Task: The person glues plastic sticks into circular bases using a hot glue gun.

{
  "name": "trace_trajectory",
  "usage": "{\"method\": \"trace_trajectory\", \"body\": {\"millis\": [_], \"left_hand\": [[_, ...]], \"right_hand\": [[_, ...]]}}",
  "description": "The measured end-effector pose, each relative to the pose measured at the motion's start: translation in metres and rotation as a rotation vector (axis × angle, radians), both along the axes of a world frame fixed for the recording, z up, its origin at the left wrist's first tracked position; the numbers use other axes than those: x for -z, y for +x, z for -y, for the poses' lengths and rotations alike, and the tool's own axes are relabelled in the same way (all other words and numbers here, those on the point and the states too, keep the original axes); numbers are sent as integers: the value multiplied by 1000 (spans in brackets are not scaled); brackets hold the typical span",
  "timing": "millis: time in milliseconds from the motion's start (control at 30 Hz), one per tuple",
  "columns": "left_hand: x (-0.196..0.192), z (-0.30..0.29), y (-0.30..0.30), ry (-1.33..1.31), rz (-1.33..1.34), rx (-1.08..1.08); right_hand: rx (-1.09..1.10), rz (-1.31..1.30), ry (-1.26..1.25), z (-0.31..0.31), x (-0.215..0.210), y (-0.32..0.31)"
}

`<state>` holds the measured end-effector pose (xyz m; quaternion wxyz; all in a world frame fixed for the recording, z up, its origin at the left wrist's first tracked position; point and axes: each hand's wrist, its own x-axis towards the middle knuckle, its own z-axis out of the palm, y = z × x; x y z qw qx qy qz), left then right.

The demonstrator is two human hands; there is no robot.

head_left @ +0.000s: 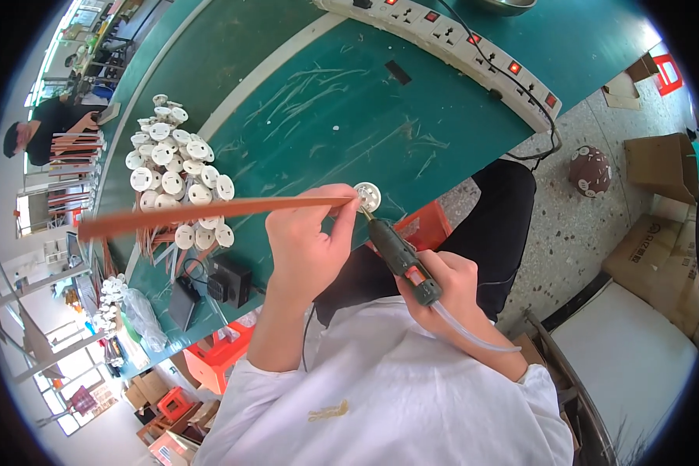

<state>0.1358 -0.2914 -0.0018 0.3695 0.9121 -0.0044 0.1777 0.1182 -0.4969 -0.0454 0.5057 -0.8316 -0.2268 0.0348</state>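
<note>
My left hand (307,241) pinches the end of a long flat brown strip (210,210) between thumb and fingers. The strip reaches out to the left over the table. Right at my left fingertips is a round white disc (370,196) with holes in it, beside the strip's end. My right hand (446,287) is wrapped round a dark green glue gun (394,250). Its nozzle points up at the disc and the fingertips; whether it touches cannot be made out. A clear glue stick (474,338) trails from the gun's back end.
On the green table (311,116) lies a heap of white discs (163,155) on brown strips. A long power strip (458,46) with a black cord runs along the far side. A small black fan-like box (229,281) stands at left. A person (54,128) sits farther off.
</note>
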Motion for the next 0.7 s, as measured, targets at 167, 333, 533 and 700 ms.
{"method": "trace_trajectory", "body": {"millis": [167, 333, 533, 700], "left_hand": [[-3, -2, 0, -12, -39, 5], [-4, -3, 1, -4, -44, 18], [-5, -3, 3, 4, -43, 32], [-11, -3, 4, 68, -83, 43]], "right_hand": [[19, 32, -17, -3, 2, 1], [0, 54, -34, -1, -1, 1], [10, 49, -19, -1, 1, 1], [17, 48, -27, -2, 0, 1]]}}
